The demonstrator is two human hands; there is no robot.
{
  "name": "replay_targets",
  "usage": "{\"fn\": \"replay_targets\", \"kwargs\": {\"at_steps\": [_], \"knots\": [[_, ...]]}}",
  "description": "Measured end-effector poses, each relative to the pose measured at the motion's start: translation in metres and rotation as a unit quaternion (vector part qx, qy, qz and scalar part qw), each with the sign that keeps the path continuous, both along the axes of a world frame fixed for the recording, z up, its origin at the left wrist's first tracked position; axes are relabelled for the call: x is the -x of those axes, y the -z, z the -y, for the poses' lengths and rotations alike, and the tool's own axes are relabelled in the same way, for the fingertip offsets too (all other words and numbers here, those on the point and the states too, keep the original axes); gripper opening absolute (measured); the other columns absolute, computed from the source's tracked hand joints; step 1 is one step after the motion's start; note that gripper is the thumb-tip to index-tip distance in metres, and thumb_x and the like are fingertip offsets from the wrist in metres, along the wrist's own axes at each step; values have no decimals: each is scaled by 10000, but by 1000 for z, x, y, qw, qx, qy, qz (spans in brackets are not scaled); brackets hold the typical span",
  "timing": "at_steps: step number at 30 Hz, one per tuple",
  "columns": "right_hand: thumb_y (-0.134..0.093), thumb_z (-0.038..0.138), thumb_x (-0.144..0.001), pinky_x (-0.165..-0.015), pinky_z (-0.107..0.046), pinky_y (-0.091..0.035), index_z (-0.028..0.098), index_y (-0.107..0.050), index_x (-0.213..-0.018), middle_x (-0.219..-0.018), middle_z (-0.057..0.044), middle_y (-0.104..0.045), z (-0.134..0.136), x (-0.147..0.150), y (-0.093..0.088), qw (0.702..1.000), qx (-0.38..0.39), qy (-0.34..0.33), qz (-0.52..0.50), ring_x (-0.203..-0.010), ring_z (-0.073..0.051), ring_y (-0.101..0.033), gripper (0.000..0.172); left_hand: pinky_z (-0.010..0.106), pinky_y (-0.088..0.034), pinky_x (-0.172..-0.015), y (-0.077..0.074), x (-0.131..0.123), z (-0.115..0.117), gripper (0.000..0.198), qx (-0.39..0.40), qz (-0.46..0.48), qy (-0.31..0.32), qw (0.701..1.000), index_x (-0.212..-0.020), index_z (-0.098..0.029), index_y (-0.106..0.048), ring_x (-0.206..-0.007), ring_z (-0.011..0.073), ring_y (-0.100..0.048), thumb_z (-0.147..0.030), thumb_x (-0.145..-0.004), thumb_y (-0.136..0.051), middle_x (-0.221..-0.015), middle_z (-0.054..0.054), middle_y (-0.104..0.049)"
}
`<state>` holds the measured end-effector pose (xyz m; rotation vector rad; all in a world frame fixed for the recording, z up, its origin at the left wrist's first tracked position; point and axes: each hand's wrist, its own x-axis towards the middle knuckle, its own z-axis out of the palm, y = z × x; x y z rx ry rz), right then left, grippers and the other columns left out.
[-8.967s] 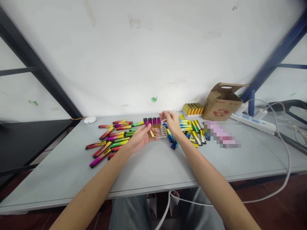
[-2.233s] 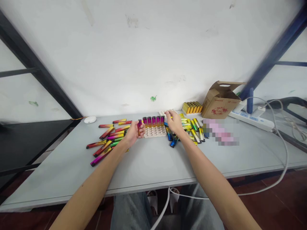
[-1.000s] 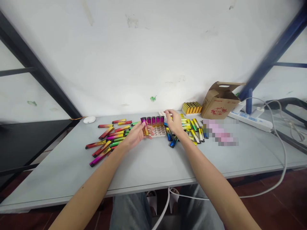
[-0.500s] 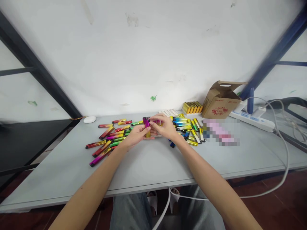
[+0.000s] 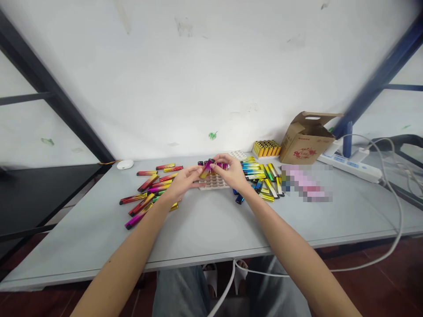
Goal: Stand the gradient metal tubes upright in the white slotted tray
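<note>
Both hands hold the purple-gold tube, newly tilted.

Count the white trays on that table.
3: the front tray between left hand and right hand; the rear tray beyond the latter; the right tray under the yellow cylinders, beside the cardboard box. More may be hidden.

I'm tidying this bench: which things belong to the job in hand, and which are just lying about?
Likely part of the job:
purple-and-gold tube in the right hand
holed tray below it
purple tubes standing in that tray
loose tubes on both sides

Likely just lying about:
white case
cardboard box
power strip
</note>
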<state>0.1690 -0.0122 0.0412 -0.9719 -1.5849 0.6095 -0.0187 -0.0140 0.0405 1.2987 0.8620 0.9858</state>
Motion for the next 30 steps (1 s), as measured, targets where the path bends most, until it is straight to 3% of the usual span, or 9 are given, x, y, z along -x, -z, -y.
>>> {"fn": "replay_targets", "kwargs": {"at_steps": [5,10,14,16,25,30], "knots": [[-618,348,-807,-776,-302,-493,194,-609,-937,-877,-30,-719,-1,1,4,999,-23,39,6,-812,-178,-667,202,346,-591,-718,-1,11,-13,239,-11,-23,-191,981,-976,-125,-650,-849,210,-700,-320,-860,-577,-980,124,-711],[-604,309,-834,-821,-319,-485,214,-623,-945,-964,-35,-710,-3,9,16,995,-60,53,66,-925,-196,-661,147,307,-548,-659,9,19,-21,193,-85,-93,-280,952,-898,-150,-643,-752,188,-675,-318,-832,-574,-857,81,-703],[-616,247,-844,-954,-402,-413,226,-640,-944,-972,-36,-718,-4,12,23,981,-90,69,160,-992,-224,-621,105,327,-481,-805,15,20,-18,116,-242,-229,-283,899,-852,-195,-660,-812,211,-646,-284,-804,-603,-823,53,-701],[-618,234,-848,-1007,-430,-366,235,-646,-942,-963,-32,-721,-4,12,24,974,-98,77,191,-1015,-230,-607,99,329,-453,-820,16,19,-15,80,-274,-261,-269,885,-823,-209,-665,-804,223,-626,-259,-785,-614,-806,47,-695],[-581,273,-886,-1019,-425,-389,255,-687,-1015,-1079,-67,-674,-5,13,29,952,-138,104,253,-1169,-247,-517,168,356,-414,-857,22,16,-19,48,-277,-326,-249,869,-767,-217,-638,-874,260,-584,-227,-762,-591,-847,63,-678],[-509,238,-908,-1086,-459,-348,250,-659,-1157,-1341,-77,-546,-4,16,31,928,-184,110,304,-1340,-264,-372,291,393,-396,-923,29,16,-21,54,-286,-336,-240,865,-786,-221,-640,-977,293,-568,-242,-763,-596,-886,85,-673]]}}
